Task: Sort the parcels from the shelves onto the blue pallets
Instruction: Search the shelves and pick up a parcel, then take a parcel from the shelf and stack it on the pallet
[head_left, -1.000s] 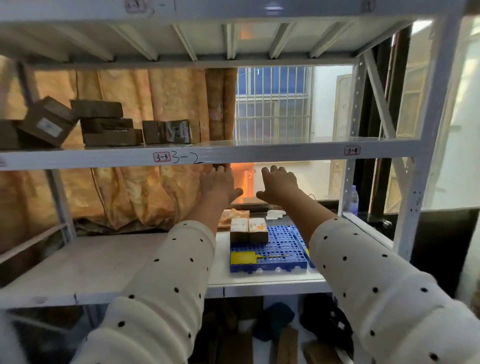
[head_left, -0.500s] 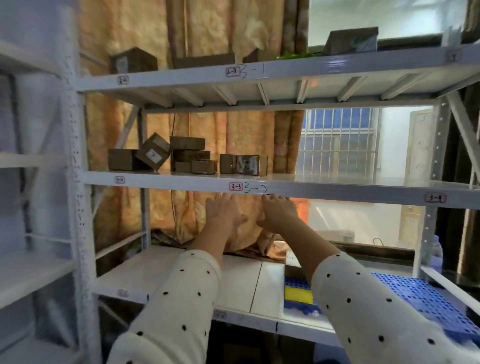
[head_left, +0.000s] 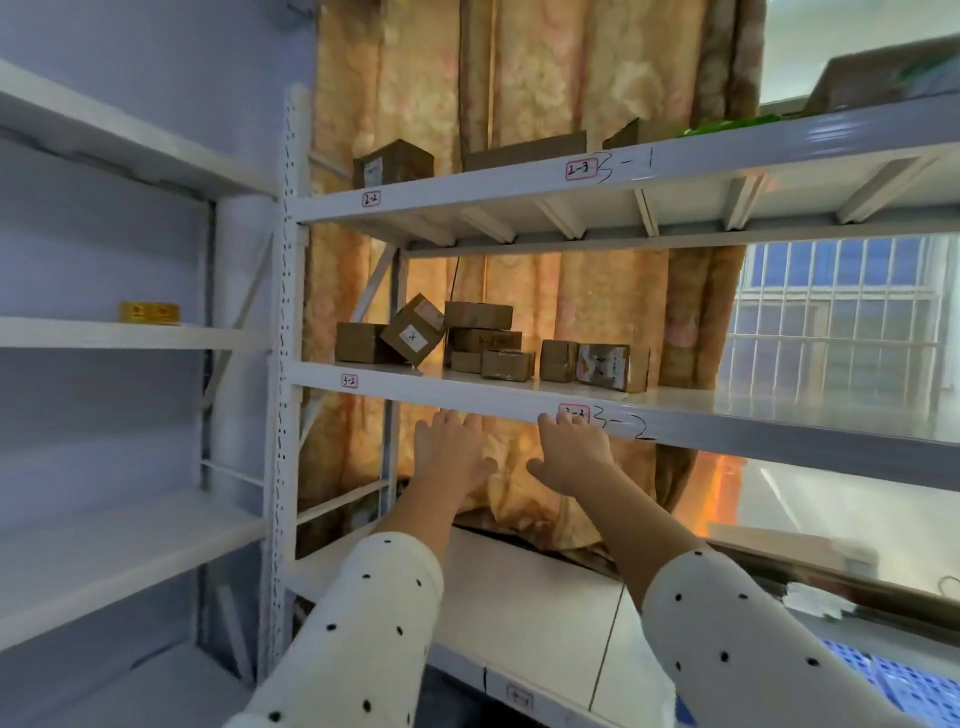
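Cardboard parcels (head_left: 488, 345) lie above both hands' fingertips (head_left: 452, 418)

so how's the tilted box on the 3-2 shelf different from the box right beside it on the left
The tilted box stands on one corner and leans against the stack to its right; the left box sits flat on the shelf. The tilted box shows white labels on two faces; the left box shows none on the faces in view. The tilted box reaches higher. Both are brown cardboard parcels, untouched: both hands are below the shelf edge.
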